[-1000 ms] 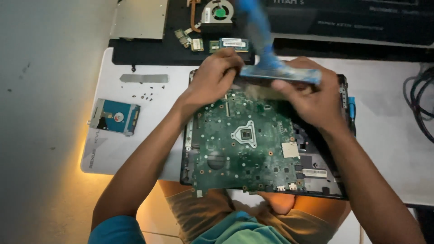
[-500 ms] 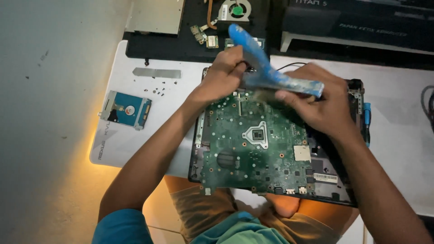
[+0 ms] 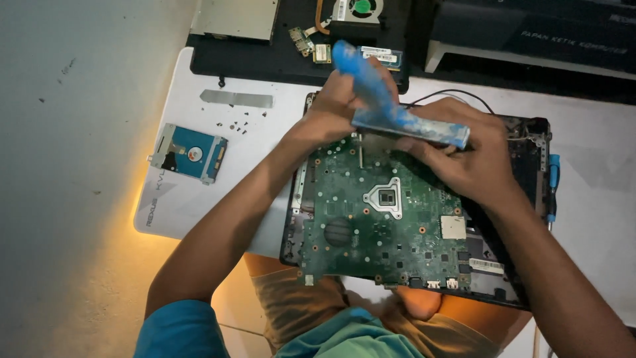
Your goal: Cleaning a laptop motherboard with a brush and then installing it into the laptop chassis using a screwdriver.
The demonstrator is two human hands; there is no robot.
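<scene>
Now green motherboard [image 3: 384,219] sits inside black laptop shell [image 3: 530,142].

Grey wall [image 3: 73,166] left; white desk [image 3: 199,199]; warm glow along desk edge.

Matt green circuit board [image 3: 391,219]; glossy blue plastic brush [image 3: 397,109]

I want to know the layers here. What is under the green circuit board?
The green circuit board lies in a black laptop base, whose edges show on its right and lower sides. Under that is the white mat. What lies directly beneath the board is covered.
</scene>
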